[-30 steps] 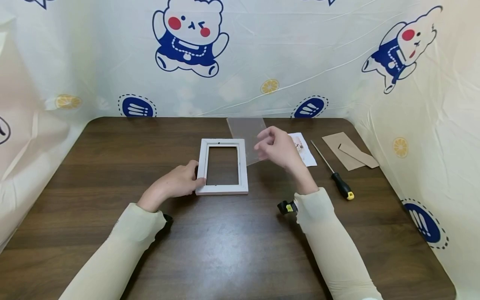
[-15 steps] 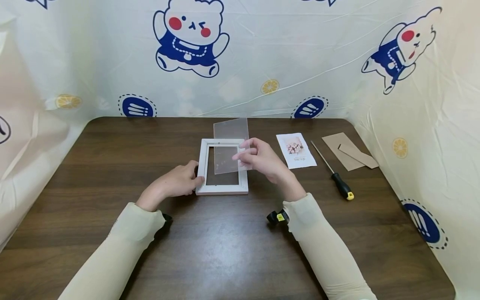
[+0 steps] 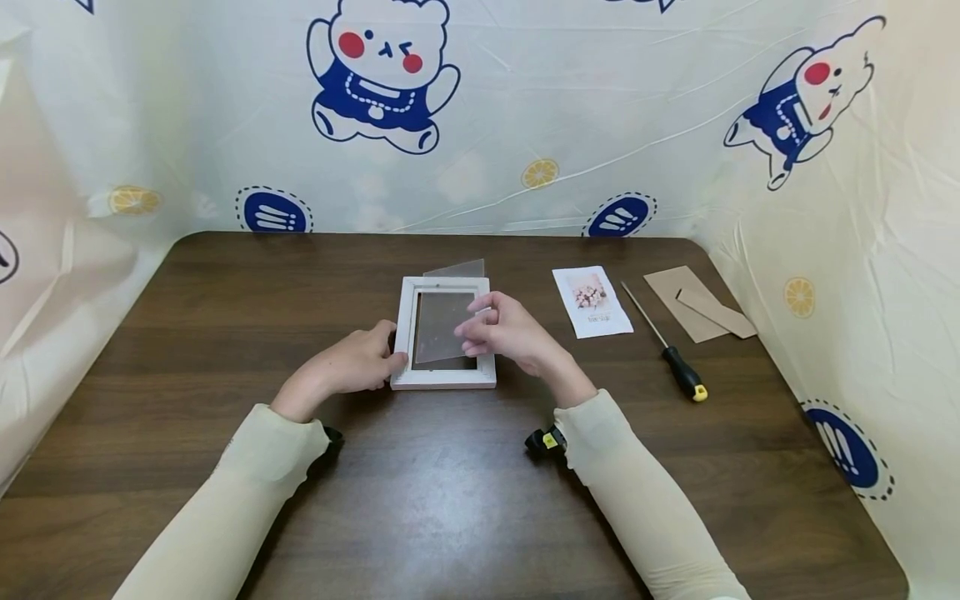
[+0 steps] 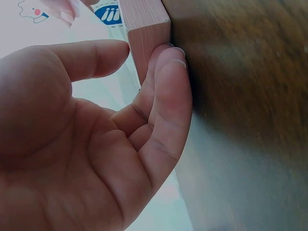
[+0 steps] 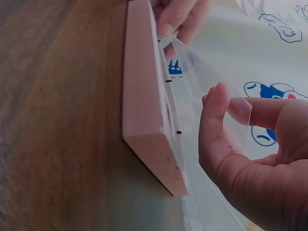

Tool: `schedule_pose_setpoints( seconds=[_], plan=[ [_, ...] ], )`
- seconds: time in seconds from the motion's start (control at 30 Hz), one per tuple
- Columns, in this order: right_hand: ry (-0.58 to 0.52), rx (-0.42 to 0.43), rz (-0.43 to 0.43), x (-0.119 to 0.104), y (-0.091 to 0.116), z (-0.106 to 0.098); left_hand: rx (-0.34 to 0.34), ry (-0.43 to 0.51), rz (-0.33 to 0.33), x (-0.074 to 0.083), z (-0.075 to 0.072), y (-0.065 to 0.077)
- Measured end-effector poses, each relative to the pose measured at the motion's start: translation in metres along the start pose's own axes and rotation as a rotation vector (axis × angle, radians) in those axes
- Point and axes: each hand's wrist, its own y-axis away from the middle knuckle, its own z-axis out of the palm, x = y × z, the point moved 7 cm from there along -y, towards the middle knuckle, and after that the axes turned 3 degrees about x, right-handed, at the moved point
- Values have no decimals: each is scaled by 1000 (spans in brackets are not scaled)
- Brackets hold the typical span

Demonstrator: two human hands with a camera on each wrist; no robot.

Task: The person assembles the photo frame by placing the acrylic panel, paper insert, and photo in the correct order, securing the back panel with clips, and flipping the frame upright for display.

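Observation:
A white picture frame lies on the table with its back side up. At its near left corner, my left hand pinches it, thumb on one face and fingers along the outer side. My right hand pinches a clear plastic sheet by its right edge. The sheet is tilted over the frame's opening, its far end sticking out past the far rail. In the right wrist view, the clear sheet stands apart from most of the frame; whether its near edge touches the frame, I cannot tell.
Right of the frame lies a printed card with a flower picture. Beyond it are a screwdriver, a brown backing board and a brown strip on it. A patterned curtain hangs behind the dark wooden table.
My right hand has brought the clear sheet left from beside the frame to over it, then lower and nearer. The left hand keeps its hold on the frame.

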Motion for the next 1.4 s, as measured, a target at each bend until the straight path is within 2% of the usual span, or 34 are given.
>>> schedule_pose_setpoints(
  seconds=[0.37, 0.8, 1.0, 1.23, 1.4],
  plan=[
    [-18, -2, 27, 8, -2, 12, -6, -2, -9, -1, 1, 0],
    [51, 10, 44, 13, -2, 15, -3, -7, -6, 1, 1, -1],
    [187, 33, -2, 10, 0, 13, -4, -8, -6, 1, 0, -1],
    [469, 86, -108, 4, 1, 10, -8, -8, -9, 2, 0, -1],
    [619, 138, -136, -1, 2, 10, -8, -12, -8, 2, 0, -1]
  ],
)
